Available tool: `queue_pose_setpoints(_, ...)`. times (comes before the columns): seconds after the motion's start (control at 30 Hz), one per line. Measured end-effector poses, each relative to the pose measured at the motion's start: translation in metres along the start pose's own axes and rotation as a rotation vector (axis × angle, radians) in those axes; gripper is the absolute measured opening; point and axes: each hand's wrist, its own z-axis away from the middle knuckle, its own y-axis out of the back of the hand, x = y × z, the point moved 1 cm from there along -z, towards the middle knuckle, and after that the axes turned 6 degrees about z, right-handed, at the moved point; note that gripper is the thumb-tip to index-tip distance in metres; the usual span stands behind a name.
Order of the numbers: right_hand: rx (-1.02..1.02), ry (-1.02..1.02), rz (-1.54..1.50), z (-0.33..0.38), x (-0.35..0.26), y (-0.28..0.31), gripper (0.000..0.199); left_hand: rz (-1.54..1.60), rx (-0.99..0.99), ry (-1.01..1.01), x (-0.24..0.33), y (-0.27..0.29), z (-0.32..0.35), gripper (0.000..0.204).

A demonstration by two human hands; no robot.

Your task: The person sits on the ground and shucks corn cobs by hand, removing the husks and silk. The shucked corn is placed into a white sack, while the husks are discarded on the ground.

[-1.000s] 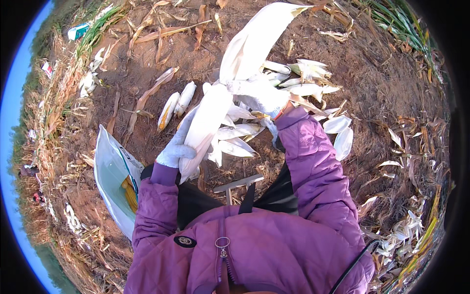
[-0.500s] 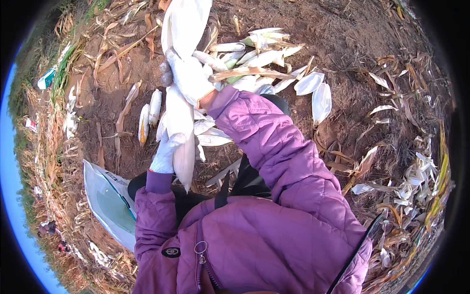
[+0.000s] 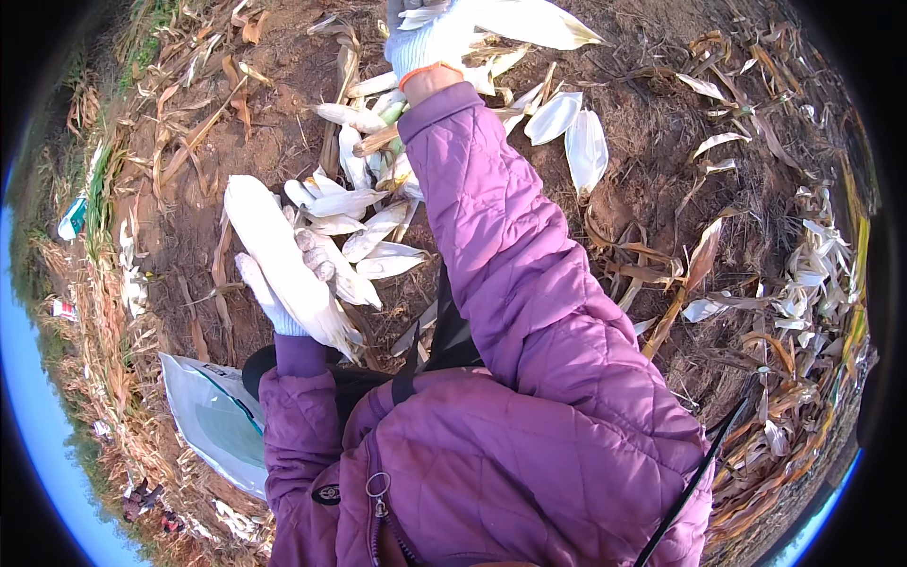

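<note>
My left hand (image 3: 269, 298), in a white glove with grey fingers, is closed around a pale ear of corn (image 3: 279, 255). The ear slants up and to the left, and loose husk ends hang at its near end. Far ahead at the upper rim, my gloved right hand (image 3: 430, 42) is stretched out and closed on a whitish corn husk (image 3: 539, 21), which sticks out to its right. Its fingertips are partly cut off by the picture edge. Between and beyond my hands lies a heap of husked and half-husked corn ears (image 3: 378, 227).
Two broad pale husk leaves (image 3: 586, 151) lie right of the heap. An open whitish sack (image 3: 213, 416) stands by my left leg. Dry stalks and leaves (image 3: 699, 255) litter the brown soil, with a husk pile (image 3: 808, 269) at far right.
My right hand has moved away from the ear, up and to the right, with the husk. My left hand has shifted left with the ear, which now tilts left.
</note>
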Motion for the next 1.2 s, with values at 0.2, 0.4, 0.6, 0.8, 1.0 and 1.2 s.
queue_pose_setpoints(0.2, 0.173, 0.278, 0.247, -0.063, -0.076, 0.003, 0.048, 0.037, -0.006, -0.029, 0.066, 0.003, -0.004, 0.076)
queue_pose_setpoints(0.4, 0.083, -0.009, 0.925, -0.027, -0.025, -0.008, 0.03, 0.134, 0.096, -0.166, 0.106, 0.036, -0.05, 0.051)
queue_pose_setpoints(0.6, -0.601, -0.83, 1.632, 0.107, 0.104, 0.021, 0.041, 0.244, 0.178, -0.155, 0.121, 0.071, -0.055, 0.056)
queue_pose_setpoints(0.8, -1.01, -1.022, 1.836, 0.168, 0.137, 0.077, 0.073, 0.321, -0.001, -0.193, 0.104, 0.087, -0.068, 0.065)
queue_pose_setpoints(1.0, -1.319, -0.252, 2.298, 0.191, 0.149, 0.086, 0.069, -0.113, 0.226, -0.364, 0.117, 0.101, -0.075, 0.054)
queue_pose_setpoints(1.2, -1.135, -0.826, 1.966, 0.177, 0.151, 0.081, 0.06, 0.163, 0.272, -0.395, 0.138, 0.088, -0.07, 0.05)
